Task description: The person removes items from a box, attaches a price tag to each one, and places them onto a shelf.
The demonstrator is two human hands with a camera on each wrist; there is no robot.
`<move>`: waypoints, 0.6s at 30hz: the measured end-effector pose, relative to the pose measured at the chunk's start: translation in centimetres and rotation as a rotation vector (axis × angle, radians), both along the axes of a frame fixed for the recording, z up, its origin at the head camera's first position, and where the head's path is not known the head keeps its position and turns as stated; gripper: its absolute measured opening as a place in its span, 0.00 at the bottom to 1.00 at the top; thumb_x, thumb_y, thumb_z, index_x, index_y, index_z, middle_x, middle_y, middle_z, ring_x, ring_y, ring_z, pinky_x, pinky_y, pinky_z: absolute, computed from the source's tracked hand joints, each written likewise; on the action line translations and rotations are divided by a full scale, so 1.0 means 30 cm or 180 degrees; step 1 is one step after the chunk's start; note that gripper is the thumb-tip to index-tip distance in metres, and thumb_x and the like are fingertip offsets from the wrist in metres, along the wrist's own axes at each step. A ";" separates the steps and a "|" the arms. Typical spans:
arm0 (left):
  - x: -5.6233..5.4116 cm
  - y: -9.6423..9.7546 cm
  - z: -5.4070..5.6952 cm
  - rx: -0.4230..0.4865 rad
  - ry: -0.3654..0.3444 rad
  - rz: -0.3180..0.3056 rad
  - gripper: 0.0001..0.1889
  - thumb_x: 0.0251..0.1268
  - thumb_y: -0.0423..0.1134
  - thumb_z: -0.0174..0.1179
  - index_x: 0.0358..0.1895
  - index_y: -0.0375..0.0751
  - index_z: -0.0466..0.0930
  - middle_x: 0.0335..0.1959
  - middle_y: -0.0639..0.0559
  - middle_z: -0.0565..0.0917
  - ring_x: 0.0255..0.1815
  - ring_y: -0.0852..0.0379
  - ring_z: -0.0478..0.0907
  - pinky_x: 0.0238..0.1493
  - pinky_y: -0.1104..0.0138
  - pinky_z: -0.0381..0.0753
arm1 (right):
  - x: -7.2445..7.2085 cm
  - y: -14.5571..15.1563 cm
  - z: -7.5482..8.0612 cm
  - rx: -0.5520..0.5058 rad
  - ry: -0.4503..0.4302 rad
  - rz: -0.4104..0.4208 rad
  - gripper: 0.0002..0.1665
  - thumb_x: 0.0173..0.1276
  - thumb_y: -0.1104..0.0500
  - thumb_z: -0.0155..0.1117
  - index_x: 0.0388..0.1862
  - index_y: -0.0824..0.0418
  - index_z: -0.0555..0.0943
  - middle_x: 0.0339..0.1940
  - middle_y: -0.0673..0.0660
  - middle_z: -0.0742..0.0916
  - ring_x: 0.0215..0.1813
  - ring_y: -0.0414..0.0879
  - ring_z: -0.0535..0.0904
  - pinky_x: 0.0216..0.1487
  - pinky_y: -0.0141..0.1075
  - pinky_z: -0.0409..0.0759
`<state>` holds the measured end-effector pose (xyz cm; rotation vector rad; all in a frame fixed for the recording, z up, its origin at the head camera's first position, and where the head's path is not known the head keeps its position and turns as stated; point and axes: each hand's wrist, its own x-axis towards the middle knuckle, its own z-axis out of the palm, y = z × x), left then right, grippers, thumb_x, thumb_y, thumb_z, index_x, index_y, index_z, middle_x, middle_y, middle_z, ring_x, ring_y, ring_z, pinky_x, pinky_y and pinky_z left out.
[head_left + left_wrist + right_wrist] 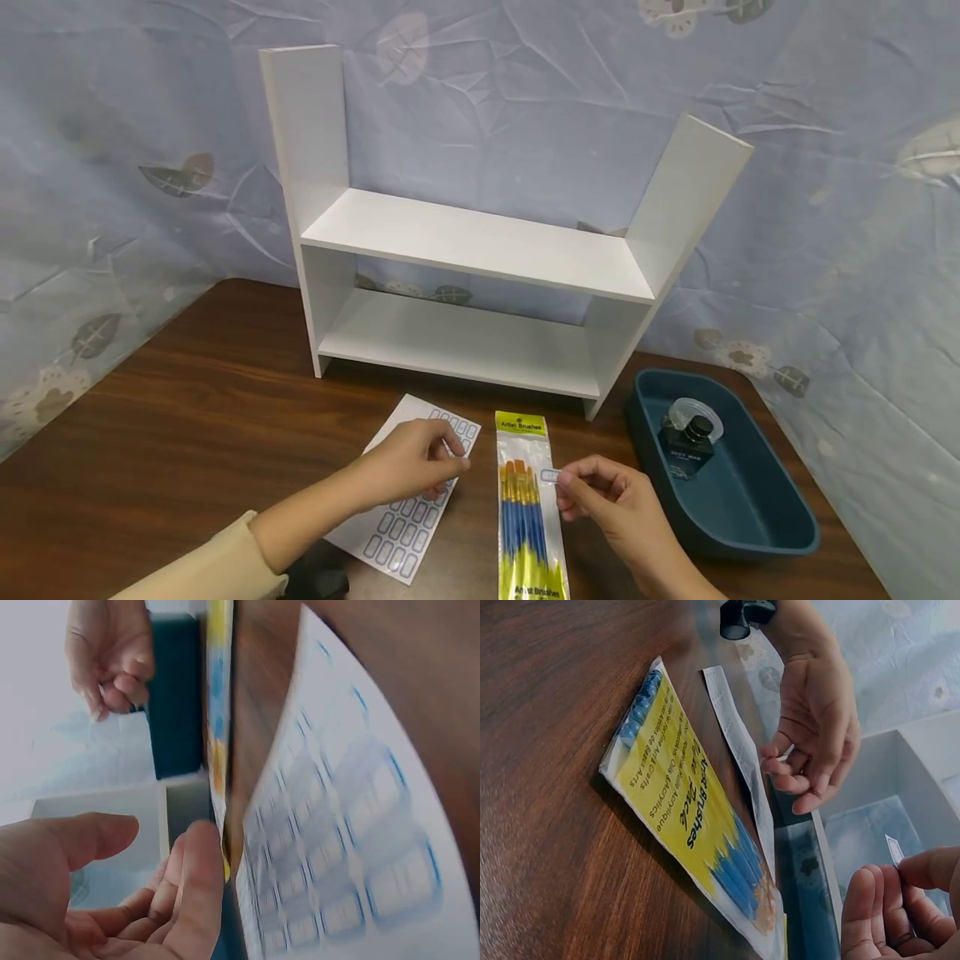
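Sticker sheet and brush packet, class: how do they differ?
The sticker sheet is white with blue-edged labels; the brush packet is clear and yellow, with brushes inside. In the head view, the sticker sheet lies slanted, the brush packet nearly straight. The sticker sheet is wider than the brush packet. Both lie on the table.

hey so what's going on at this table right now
A person's right hand pinches a small label, held up near the brush pack. The left hand is over the label sheet, holding nothing. The pack lies flat on the table, in front of a white shelf. To its right stands a tub with a black bottle inside.
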<state>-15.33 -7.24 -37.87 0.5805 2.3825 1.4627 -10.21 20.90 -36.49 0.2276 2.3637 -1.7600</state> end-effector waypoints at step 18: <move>0.007 0.094 -0.044 0.0727 -0.1287 0.0123 0.12 0.76 0.32 0.56 0.52 0.24 0.80 0.41 0.37 0.86 0.33 0.57 0.86 0.39 0.65 0.92 | -0.021 0.006 -0.044 -0.0154 -0.0166 0.0329 0.14 0.75 0.58 0.68 0.50 0.70 0.83 0.38 0.55 0.88 0.42 0.46 0.85 0.45 0.34 0.90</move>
